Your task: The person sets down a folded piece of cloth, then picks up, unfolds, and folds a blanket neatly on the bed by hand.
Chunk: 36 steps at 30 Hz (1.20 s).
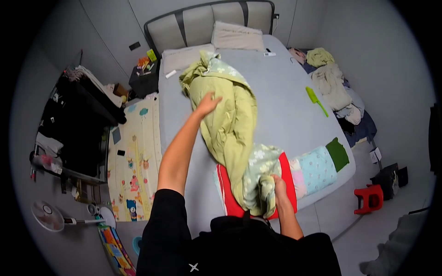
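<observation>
A light green quilt with a pale floral side lies bunched lengthwise on the bed. My left hand is over the plain green side near its upper left, thumb and fingers apart; whether it presses on the cloth is hard to tell. Close to my body, my right hand is closed around a gathered floral end of the quilt. Beneath that end lies a red folded cloth, partly covered. Beside it is a light blue patterned folded cloth with a dark green piece at its right.
Two pillows rest by the headboard. A green bed brush lies on the right side of the sheet. Clothes are piled along the right wall. A red stool, a fan and a play mat surround the bed.
</observation>
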{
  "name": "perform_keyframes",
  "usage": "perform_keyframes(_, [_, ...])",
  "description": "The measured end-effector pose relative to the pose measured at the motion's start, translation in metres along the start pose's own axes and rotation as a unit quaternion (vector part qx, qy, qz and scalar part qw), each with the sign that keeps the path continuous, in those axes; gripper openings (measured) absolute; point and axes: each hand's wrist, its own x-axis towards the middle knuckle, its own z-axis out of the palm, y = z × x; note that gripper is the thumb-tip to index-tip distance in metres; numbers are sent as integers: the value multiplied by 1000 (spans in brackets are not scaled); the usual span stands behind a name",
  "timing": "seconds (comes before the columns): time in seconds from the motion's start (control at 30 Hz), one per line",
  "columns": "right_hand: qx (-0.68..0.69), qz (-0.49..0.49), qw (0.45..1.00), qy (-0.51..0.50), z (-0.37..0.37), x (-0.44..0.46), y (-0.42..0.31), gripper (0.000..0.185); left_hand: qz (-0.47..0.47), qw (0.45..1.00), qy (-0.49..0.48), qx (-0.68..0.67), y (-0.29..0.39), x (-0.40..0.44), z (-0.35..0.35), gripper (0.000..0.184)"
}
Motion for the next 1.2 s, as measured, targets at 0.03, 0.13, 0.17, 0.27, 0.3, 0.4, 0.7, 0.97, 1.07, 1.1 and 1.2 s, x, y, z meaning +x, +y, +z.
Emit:
perform_keyframes(0.03, [-11, -10, 1000, -1, 1, -3, 2, 23, -59, 998, -15, -3, -22, -40, 14, 70])
perform_keyframes(0.13, [-29, -101, 994, 14, -3, -9, 7, 21, -197, 969, -64, -132, -144, -102, 72, 67])
perform_keyframes(0.17, [-37, -137, 990, -2, -6, -14, 6, 21, -245, 950, -92, -171, -137, -140, 86, 66])
perform_keyframes(0.27, [-60, -230, 971, -21, 2, -49, -9, 16, -399, 888, -146, -176, -124, -221, 136, 68])
perform_keyframes(0.3, [-66, -260, 963, -39, -3, -56, -12, 14, -421, 876, -165, -165, -123, -238, 152, 72])
perform_keyframes(0.4, [-61, -312, 947, -53, -6, -94, -21, 11, -411, 875, -144, -214, -120, -278, 187, 90])
perform_keyframes(0.7, [-56, -358, 932, 5, -55, -170, 0, 12, -456, 808, -230, -292, -100, -337, 242, 92])
perform_keyframes(0.97, [53, -276, 958, 51, -99, -152, 26, 19, -433, 805, -171, -368, -122, -413, 253, 49])
perform_keyframes(1.07, [41, -263, 964, -14, -128, -159, 26, 20, -416, 815, -137, -379, -95, -455, 252, 38])
perform_keyframes(1.1, [38, -259, 965, -35, -138, -166, 23, 20, -413, 811, -152, -385, -85, -468, 258, 37])
perform_keyframes(1.2, [17, -225, 972, -61, -167, -204, 2, 20, -398, 795, -204, -410, -50, -509, 287, 39])
